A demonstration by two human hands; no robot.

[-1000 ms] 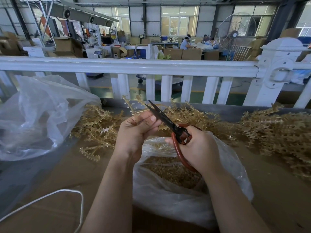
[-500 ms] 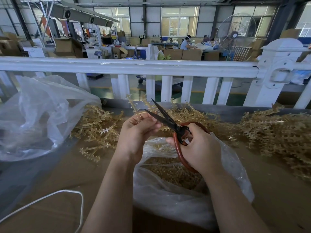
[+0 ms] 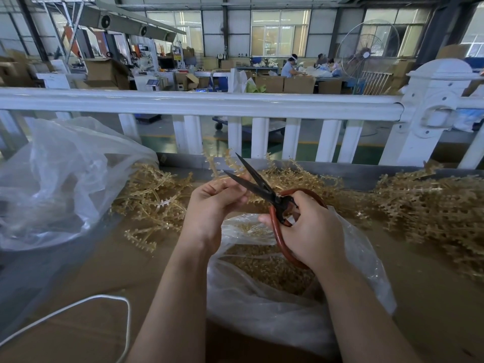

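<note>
Above the tabletop (image 3: 110, 271) and bag (image 3: 262, 310), the right hand (image 3: 311, 231) is gripping open scissors (image 3: 259, 184); the left hand (image 3: 212, 205) is pinching a sprig (image 3: 213, 166) by the blades. It is likely handling light, springy, brittle: best held by its stem.

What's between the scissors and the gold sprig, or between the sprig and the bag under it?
Nothing visible. The open scissors, in the right hand, reach the gold plastic sprig pinched in the left hand, which sits close to the blades. The clear bag lies open right below.
</note>
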